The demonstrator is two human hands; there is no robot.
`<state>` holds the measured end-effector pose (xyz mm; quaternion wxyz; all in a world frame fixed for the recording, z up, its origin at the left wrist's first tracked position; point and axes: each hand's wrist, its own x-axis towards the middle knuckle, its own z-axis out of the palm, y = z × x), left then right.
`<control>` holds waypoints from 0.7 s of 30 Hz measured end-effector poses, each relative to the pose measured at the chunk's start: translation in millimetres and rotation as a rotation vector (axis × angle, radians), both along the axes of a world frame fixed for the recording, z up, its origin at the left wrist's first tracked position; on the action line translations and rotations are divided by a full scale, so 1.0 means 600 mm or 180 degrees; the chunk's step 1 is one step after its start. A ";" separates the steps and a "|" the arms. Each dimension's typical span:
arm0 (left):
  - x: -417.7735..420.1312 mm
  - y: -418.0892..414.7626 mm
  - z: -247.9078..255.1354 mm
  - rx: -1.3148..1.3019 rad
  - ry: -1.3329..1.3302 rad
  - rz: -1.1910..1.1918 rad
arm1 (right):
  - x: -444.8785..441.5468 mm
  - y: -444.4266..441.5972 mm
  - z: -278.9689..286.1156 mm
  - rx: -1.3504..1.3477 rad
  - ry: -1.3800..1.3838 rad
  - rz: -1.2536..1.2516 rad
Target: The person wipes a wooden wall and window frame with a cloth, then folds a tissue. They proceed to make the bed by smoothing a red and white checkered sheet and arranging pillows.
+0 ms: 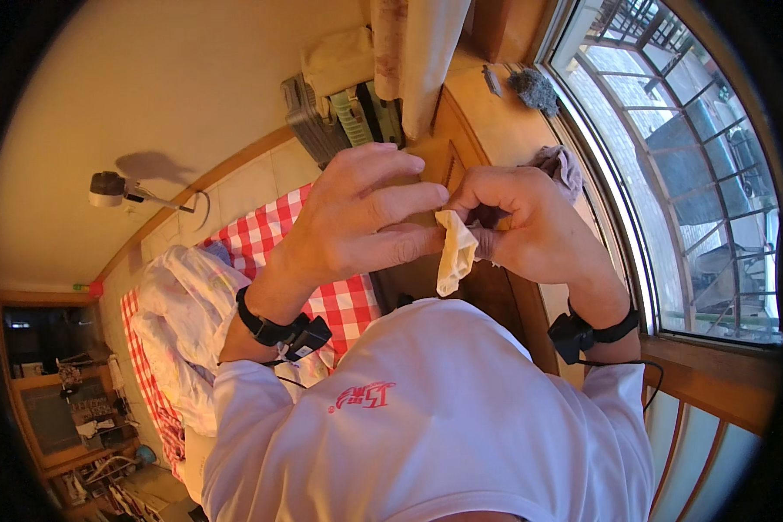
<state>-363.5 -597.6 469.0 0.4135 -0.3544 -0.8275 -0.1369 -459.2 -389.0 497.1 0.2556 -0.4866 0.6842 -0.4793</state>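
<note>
A small cream-coloured piece of cloth (457, 256), crumpled and hanging down, is between my two hands in front of my chest. My right hand (528, 222) has its fingers curled and pinches the cloth's right side between thumb and forefinger. My left hand (359, 218) comes from the other side with its fingers bent and spread. Its thumb tip meets the cloth's left edge, and the forefinger tip is just above the cloth. Whether the left fingers grip it is hidden. Each wrist wears a black strap with a small device.
On the left is a bed with a red-and-white checked sheet (346, 307) and a rumpled quilt (183, 307). A wooden cabinet (476, 111) along the window (685, 163) bears a grey bundle (533, 90) and a purplish cloth (559, 171). Suitcases (320, 124) stand ahead; a lamp (107, 189) is left.
</note>
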 end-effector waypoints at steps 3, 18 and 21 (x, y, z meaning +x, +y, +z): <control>0.002 -0.009 -0.002 -0.0207 -0.0021 -0.0146 | -0.004 -0.004 0.007 0.0175 0.0679 0.0212; 0.052 -0.052 -0.007 -0.0281 0.0257 0.0765 | 0.026 -0.025 -0.003 -0.0335 0.0295 -0.0054; 0.058 -0.054 -0.005 -0.0224 0.0336 0.0852 | 0.013 0.001 -0.037 -0.0822 -0.0930 -0.0321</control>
